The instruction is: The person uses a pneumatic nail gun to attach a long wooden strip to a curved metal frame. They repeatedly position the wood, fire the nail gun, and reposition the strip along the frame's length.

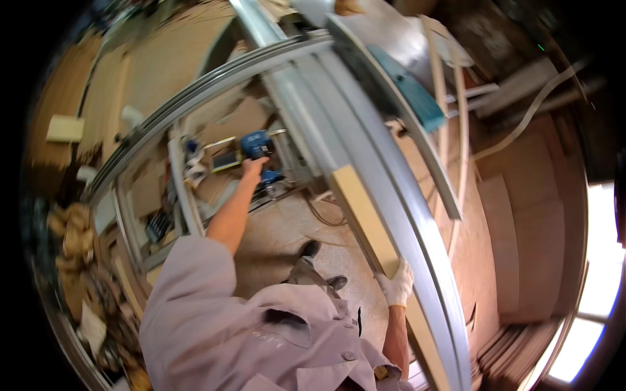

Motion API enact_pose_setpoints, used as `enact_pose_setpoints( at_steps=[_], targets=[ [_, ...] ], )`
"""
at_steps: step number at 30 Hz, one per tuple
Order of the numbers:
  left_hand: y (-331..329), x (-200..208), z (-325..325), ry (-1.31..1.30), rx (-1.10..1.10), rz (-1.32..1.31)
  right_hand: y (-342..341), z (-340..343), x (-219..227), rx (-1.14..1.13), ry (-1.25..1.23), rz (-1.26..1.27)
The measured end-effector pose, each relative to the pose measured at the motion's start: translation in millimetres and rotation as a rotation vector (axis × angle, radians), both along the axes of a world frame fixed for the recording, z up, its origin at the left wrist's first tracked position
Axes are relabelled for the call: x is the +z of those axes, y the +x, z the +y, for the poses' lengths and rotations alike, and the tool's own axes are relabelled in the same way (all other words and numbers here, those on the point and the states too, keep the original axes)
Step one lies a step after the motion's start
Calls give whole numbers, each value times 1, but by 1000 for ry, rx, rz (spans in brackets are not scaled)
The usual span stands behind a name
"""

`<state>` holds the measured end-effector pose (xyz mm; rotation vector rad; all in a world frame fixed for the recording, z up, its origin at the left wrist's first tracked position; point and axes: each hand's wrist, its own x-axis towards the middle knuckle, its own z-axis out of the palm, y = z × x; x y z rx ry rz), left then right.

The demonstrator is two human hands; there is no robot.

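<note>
Head view | blue power tool [257,141] beside yellow-edged box [226,160] is met by left hand [255,165], grip unclear | wooden strip [364,212] along metal rail [407,212] is clasped by right hand [397,284], well apart | strip could be tipped if hold is slackened

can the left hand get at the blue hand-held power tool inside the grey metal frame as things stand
Yes, it seems so: the bare left hand is already right at the blue hand-held power tool, and no bar of the grey metal frame shows between them.
</note>
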<state>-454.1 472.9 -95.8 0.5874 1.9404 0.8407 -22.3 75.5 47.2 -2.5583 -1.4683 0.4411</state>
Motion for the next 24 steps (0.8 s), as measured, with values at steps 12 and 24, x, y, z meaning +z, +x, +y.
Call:
enact_pose_setpoints(
  at_steps=[12, 24],
  targets=[
    [59, 105, -151, 501, -335, -115, -49, -41, 68, -314, 402, 494],
    [297, 208, -447, 406, -1745, -480, -74, -207, 84, -813, 755, 1015]
  ],
)
